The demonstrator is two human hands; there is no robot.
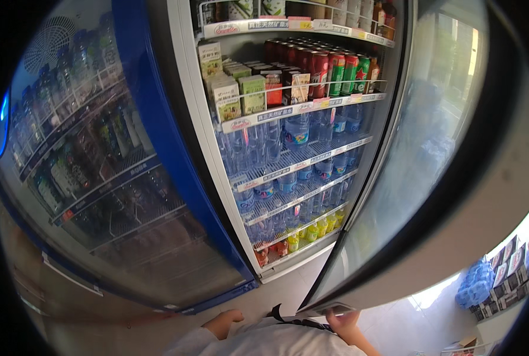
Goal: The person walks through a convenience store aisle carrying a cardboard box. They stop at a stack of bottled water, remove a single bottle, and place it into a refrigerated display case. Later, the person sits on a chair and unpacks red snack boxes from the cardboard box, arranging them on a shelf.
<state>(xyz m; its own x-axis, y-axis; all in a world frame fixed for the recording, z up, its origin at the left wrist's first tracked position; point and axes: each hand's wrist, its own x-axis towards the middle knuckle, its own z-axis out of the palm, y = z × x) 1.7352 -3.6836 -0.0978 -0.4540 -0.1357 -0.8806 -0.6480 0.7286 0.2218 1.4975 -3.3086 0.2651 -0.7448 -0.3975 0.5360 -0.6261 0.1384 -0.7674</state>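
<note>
Before me stands an upright drinks fridge, its glass door [380,222] swung out to the right. My right hand [345,321] is at the bottom of the view, at the near edge of that door, next to a dark strap; it seems to hold something dark, too unclear to name. My left hand [232,317] hangs low beside my shirt, its fingers curled, with nothing visible in it. Inside the fridge are green cartons [253,94], red cans [318,73], green cans [350,69], water bottles [297,132] and, at the bottom, yellow bottles [312,232].
A closed blue-framed fridge [157,133] with bottles behind its glass stands on the left. Wire rails and price strips [306,164] edge the shelves. On the floor at the right are shrink-wrapped blue bottles [474,284] and stacked cartons [509,267].
</note>
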